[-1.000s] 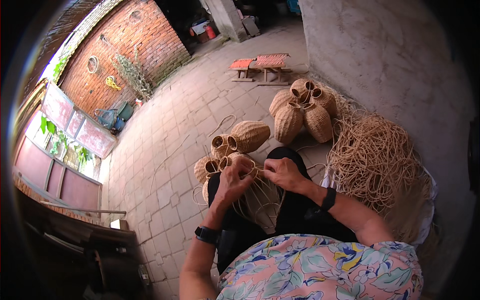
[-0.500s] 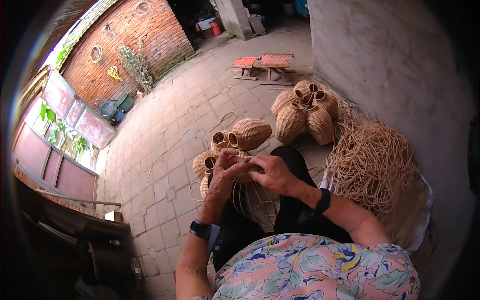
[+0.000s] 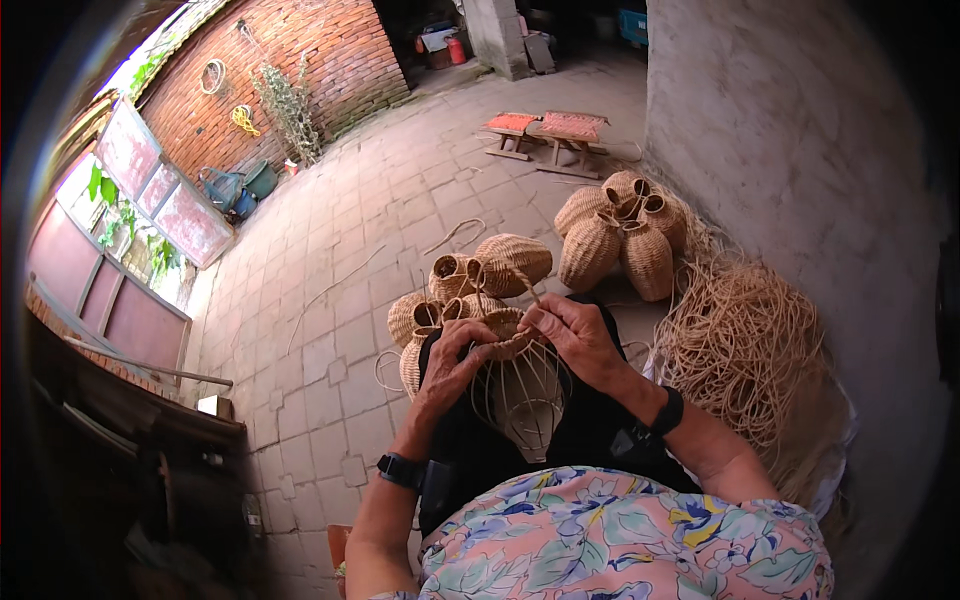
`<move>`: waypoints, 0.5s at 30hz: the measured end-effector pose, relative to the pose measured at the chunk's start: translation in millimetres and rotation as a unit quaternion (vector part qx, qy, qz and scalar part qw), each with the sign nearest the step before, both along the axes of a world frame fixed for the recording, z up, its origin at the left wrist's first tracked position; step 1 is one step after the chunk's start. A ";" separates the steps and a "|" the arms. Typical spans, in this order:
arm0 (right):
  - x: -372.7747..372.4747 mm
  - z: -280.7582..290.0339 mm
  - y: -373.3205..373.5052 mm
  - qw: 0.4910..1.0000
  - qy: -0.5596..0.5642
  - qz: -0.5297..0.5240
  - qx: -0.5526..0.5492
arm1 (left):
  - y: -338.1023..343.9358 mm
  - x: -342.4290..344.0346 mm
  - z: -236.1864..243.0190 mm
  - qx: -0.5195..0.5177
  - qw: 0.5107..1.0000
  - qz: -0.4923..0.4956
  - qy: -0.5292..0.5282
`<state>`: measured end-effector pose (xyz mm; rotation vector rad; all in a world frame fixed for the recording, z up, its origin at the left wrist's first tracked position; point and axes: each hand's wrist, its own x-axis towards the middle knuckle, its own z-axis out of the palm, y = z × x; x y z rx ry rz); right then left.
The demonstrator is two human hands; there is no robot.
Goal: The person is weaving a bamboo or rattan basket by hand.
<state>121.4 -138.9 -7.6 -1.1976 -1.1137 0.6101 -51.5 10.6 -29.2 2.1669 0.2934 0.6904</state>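
A half-woven rattan basket (image 3: 512, 372) rests on my lap, its bare ribs spreading toward me and its woven neck pointing away. My left hand (image 3: 452, 362) grips the woven part from the left. My right hand (image 3: 570, 335) pinches a thin rattan strand (image 3: 515, 282) at the neck, on the right side. Both wrists wear dark bands. Several finished small baskets (image 3: 470, 280) lie on the paving just beyond my knees.
A second cluster of finished baskets (image 3: 622, 235) sits by the grey wall (image 3: 800, 150). A heap of loose rattan strands (image 3: 745, 340) lies to my right. Two low stools (image 3: 545, 130) stand farther off. A brick wall (image 3: 300, 60) and potted plants are at the left.
My hands have closed in on the basket neck, the right hand shifting left over it. The view has tilted slightly lower.
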 end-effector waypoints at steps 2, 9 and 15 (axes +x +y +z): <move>-3.3 -0.9 0.5 0.999 -0.017 -0.028 -0.006 | 0.5 1.0 0.1 -0.016 1.000 0.004 0.001; -7.6 -6.9 -2.6 0.999 -0.041 -0.020 0.023 | -1.8 1.7 -0.7 -0.062 0.998 0.017 -0.006; -6.4 -8.6 -11.9 0.997 0.040 0.006 0.062 | 0.7 1.8 -0.1 -0.011 1.000 -0.007 0.010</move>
